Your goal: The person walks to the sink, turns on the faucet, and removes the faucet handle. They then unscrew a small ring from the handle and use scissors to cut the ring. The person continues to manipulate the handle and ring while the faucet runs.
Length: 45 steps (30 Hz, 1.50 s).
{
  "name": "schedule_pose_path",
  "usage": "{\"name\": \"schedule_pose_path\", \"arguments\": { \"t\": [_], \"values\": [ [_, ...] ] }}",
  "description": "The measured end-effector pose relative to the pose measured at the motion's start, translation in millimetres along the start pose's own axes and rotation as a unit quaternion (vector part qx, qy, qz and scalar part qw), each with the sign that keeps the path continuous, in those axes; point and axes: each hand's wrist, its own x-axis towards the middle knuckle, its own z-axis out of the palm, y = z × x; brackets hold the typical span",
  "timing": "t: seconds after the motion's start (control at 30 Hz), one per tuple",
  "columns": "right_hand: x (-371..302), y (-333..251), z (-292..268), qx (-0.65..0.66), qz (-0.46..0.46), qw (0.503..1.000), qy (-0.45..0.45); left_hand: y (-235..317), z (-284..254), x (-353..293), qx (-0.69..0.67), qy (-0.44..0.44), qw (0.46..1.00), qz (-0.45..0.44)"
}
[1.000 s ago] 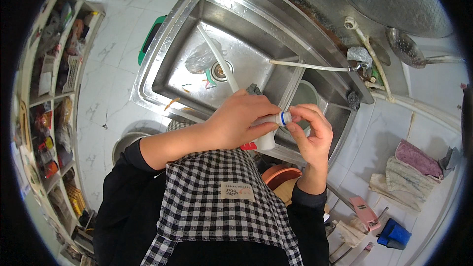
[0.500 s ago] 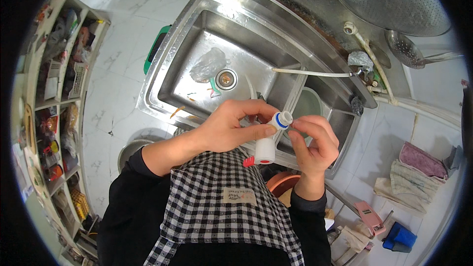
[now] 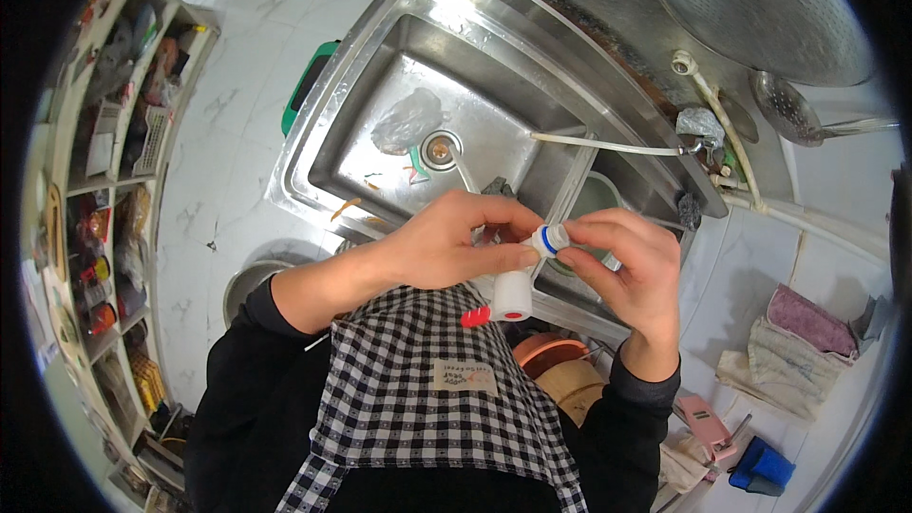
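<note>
Fingertips of the left hand pinch a white plastic tap-like fitting; from my remote seat I see its cylindrical body just below that thumb, its red plastic lever towards the black-and-white checked cloth apron. The right hand is narrowed onto the fitting's other end, beside the blue ring. Beyond both hands I have the stainless-steel double sink, and ahead of the left one a crumpled clear plastic bag.
</note>
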Motion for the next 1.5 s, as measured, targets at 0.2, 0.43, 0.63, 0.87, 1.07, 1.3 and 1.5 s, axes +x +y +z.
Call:
{"name": "schedule_pose_path", "arguments": {
  "t": [0.2, 0.43, 0.63, 0.87, 1.07, 1.3, 1.5],
  "values": [
    [5, -7, -3, -0.161, -0.082, 0.983, -0.011, 1, 0, 3, 0.033, 0.01, 0.999, -0.016],
    [6, -3, 4, -0.202, -0.09, 0.975, -0.022, -4, 1, 8, 0.065, 0.029, 0.997, -0.034],
    [2, 6, 14, -0.186, -0.075, 0.98, -0.013, -9, 0, 9, 0.065, 0.039, 0.995, -0.058],
    [0, 14, 27, -0.185, -0.07, 0.98, 0.026, -12, -1, 11, 0.014, 0.045, 0.995, -0.085],
    [-8, 30, 30, -0.128, -0.035, 0.99, 0.042, -31, 0, 10, -0.07, 0.045, 0.992, -0.098],
    [-23, 81, 84, 0.177, 0.08, 0.965, 0.176, -56, 1, -6, -0.201, 0.103, 0.974, -0.023],
    [-8, 145, 138, 0.199, 0.161, 0.96, 0.112, -46, 19, -64, -0.321, 0.228, 0.918, 0.051]
  ]
}}
